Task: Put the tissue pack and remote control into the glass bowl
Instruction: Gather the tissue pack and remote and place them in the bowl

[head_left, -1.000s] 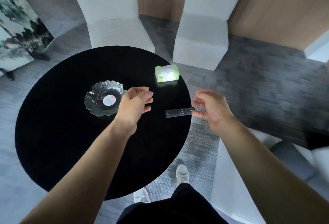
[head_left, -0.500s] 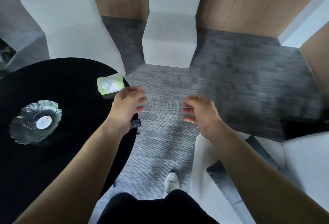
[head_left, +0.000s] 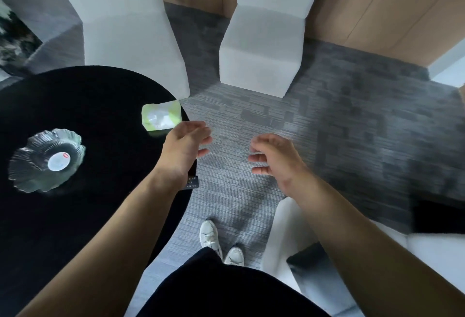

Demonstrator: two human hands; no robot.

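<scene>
One round black table as landmark. On it: one glass bowl, one green tissue pack near the far right edge, one remote control at the right edge, mostly hidden under a wrist. Two bare hands, left hand over the table's edge, right hand off to its right. Beyond the table, two white chairs. Right of the table, two white shoes on the carpet.

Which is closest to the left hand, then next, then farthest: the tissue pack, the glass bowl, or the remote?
From the left hand:
1. Remote, mostly hidden under the wrist.
2. Tissue pack, just beyond the fingers, at the table edge.
3. Glass bowl, far to the left.
</scene>
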